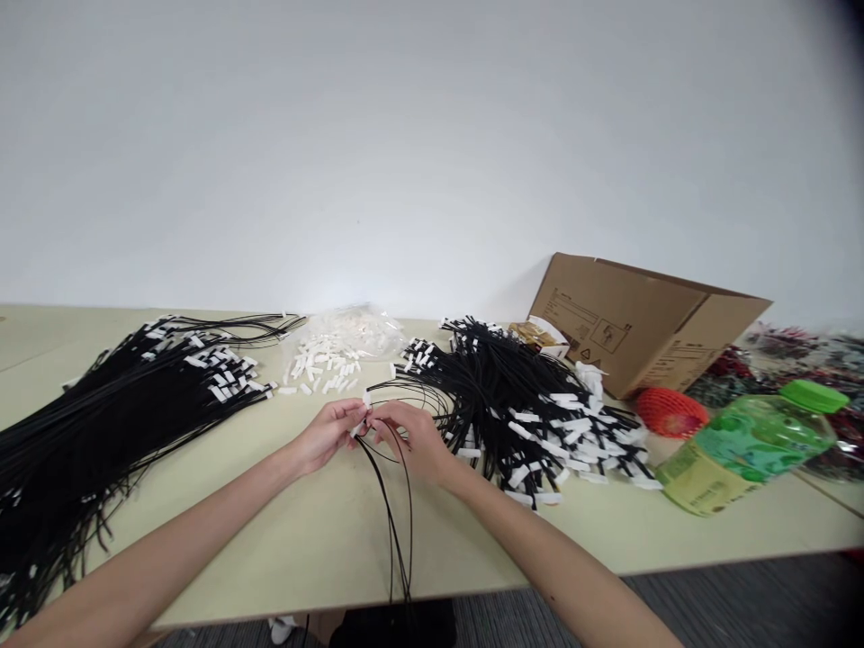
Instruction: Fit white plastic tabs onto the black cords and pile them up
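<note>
In the head view, my left hand (332, 436) pinches a small white connector piece (366, 397) at the end of thin black cables. Close against it, my right hand (413, 439) has its fingers closed on the black cable (386, 495) just beside the white piece; the exact fingertip contact is partly hidden. Several strands hang down from between my hands over the table's front edge. Behind my hands lie loose white connector pieces (325, 364), next to a clear plastic bag (357, 329) holding more of them.
On the left lies a large bundle of black cables (128, 405) with white ends. Another heap of cables (492, 378) spreads to the right. Beyond it stand a cardboard box (627, 315), a red netted item (670, 412) and a green-capped bottle (749, 445) on the table (270, 540).
</note>
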Tool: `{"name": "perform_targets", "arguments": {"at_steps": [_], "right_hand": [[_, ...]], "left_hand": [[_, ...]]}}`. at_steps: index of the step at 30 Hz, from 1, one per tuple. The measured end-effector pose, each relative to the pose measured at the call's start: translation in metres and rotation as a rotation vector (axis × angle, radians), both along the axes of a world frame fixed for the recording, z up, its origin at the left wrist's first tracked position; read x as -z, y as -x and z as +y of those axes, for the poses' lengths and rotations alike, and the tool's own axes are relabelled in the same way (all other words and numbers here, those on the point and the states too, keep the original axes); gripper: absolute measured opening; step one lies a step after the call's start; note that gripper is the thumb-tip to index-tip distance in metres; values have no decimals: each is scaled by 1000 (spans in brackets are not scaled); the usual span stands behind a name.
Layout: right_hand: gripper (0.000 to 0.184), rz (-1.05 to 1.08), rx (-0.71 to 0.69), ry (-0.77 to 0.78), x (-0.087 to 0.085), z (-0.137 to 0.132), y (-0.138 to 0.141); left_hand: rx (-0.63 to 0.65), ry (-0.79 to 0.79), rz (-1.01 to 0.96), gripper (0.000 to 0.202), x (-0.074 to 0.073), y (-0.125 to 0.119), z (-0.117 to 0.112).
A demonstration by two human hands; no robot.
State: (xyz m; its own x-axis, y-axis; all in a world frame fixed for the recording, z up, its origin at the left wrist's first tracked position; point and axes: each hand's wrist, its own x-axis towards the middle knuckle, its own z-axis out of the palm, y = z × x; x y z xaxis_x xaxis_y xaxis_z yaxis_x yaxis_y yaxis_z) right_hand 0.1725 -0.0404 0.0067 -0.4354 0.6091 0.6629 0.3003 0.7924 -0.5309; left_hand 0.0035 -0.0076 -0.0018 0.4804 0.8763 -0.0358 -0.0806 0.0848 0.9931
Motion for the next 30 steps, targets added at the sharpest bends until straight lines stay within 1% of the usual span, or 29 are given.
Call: {"name": "perform_targets", "arguments": {"at_steps": [4, 11, 16, 21, 26, 30], "right_hand": [[18, -14, -4, 8, -1, -1, 0], [19, -58, -31, -47, -3, -3, 2], [20, -94, -25, -58, 0, -3, 3], [18, -123, -3, -63, 1, -5, 2], [18, -192, 2, -71, 1, -7, 1], [19, -239, -7, -82, 1, -7, 1]], "left_hand": [[10, -20, 33, 25, 1, 0, 0], [16, -28, 20, 23, 3, -1, 0], [26, -42, 42, 22, 3, -1, 0], [9, -42, 52, 21, 2, -2, -1], [-2, -16, 41, 21, 3, -4, -1], [11, -28, 56, 25, 1, -5, -2]]}}
